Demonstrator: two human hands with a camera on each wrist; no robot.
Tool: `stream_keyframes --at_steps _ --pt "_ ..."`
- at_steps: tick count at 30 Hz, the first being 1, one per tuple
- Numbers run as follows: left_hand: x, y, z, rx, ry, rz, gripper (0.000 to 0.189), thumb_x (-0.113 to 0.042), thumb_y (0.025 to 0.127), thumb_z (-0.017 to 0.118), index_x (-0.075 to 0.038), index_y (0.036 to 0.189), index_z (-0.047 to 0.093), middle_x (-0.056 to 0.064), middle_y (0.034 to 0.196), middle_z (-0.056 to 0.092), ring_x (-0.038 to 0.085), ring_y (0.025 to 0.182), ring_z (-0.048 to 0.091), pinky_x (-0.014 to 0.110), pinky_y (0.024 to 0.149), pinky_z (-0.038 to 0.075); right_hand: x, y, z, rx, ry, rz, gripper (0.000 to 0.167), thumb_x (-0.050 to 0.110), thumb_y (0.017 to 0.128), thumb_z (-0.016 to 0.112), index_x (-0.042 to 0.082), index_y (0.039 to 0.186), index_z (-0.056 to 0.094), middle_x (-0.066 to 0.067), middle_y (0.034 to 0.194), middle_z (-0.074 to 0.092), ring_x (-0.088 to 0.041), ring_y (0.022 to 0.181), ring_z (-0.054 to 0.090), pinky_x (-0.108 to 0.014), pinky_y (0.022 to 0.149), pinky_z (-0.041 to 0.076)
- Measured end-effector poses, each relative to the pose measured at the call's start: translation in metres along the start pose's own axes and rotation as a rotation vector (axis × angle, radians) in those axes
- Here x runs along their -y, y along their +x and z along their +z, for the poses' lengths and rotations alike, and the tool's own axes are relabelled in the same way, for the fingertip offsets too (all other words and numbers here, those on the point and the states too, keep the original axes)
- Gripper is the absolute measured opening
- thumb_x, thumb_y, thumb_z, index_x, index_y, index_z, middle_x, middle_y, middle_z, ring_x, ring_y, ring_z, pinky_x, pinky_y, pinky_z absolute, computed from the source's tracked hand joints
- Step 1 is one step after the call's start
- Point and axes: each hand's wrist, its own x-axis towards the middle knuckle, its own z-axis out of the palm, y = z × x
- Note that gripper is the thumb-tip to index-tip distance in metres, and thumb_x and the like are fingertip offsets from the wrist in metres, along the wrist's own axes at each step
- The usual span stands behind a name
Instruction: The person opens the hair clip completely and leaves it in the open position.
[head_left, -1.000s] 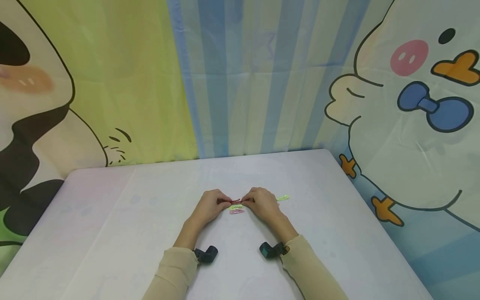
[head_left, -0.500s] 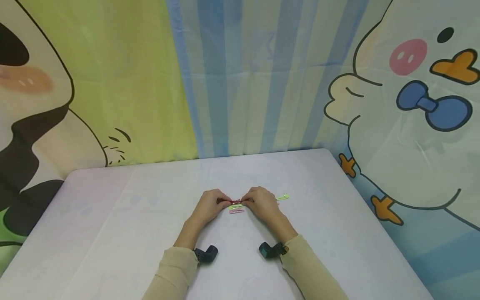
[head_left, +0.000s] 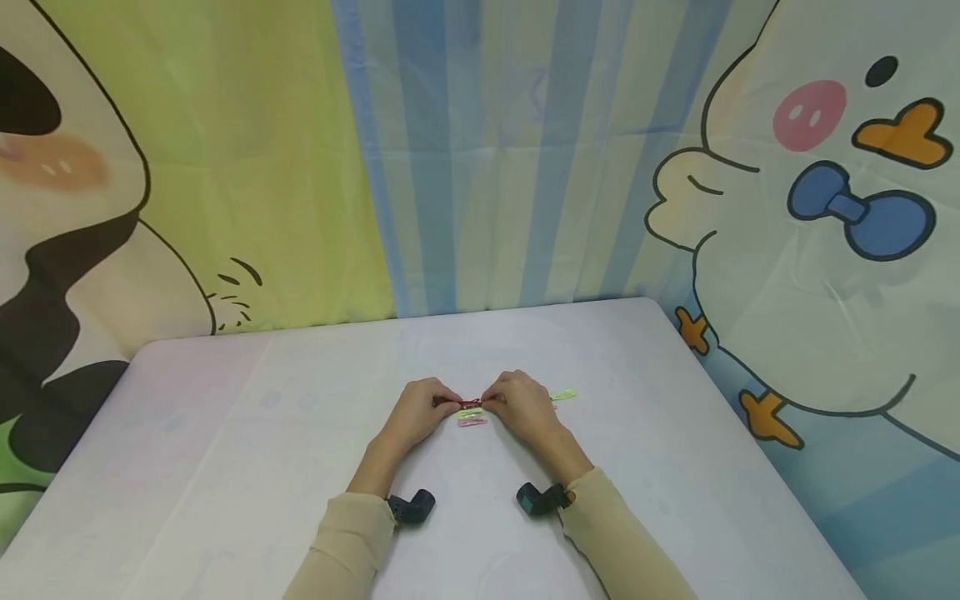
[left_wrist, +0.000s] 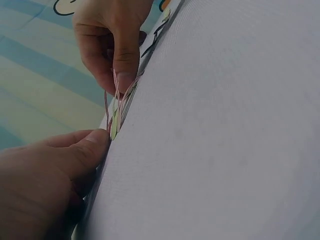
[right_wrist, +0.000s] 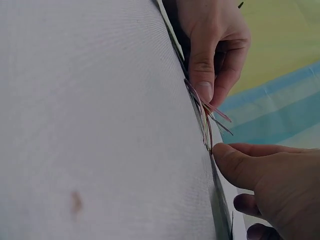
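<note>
In the head view my left hand (head_left: pixel 415 415) pinches the left end of a small red hair clip (head_left: pixel 471 404), and my right hand (head_left: pixel 522 408) pinches its right end. Just below it on the table lie a yellow-green hair clip (head_left: pixel 472 413) and a pink hair clip (head_left: pixel 472 422), side by side. From the left wrist, thumb and forefinger of my left hand (left_wrist: pixel 60 172) meet the edge of the red clip (left_wrist: pixel 106 112). My right hand (right_wrist: pixel 265 182) does likewise in the right wrist view. Whether the clip is snapped open is too small to tell.
Another yellow-green hair clip (head_left: pixel 564 394) lies beyond the right hand, with a bit of pink beside it, partly hidden. The white table (head_left: pixel 262 467) reaches back to a cartoon-printed curtain (head_left: pixel 480 150). Each wrist wears a small black camera.
Both hands stay nearly still with the red hair clip between them. Its red strips look slightly turned since a second ago. The head view has shifted a little.
</note>
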Motion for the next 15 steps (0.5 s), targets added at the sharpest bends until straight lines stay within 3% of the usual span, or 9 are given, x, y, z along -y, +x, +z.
stream_keyframes --at_steps 10,15 --pt "-0.002 0.002 -0.001 -0.027 -0.006 0.017 0.009 -0.023 0.083 0.074 -0.017 0.089 0.077 -0.009 0.081 0.066 0.005 0.076 0.058 0.027 0.071 0.048 -0.007 -0.003 -0.027 0.030 0.027 0.074 0.011 0.025 0.085 0.072 0.023 0.095 0.076 0.009 0.090 0.068 -0.013 0.089 0.060 -0.033 0.076 0.050" --pt "-0.009 0.001 -0.001 -0.068 0.000 0.079 0.007 -0.022 0.084 0.073 -0.017 0.088 0.076 -0.010 0.080 0.064 0.005 0.075 0.057 0.026 0.069 0.047 -0.017 -0.008 -0.042 0.045 0.033 0.136 0.016 0.026 0.083 0.074 0.021 0.098 0.075 0.008 0.089 0.067 -0.014 0.089 0.061 -0.033 0.077 0.050"
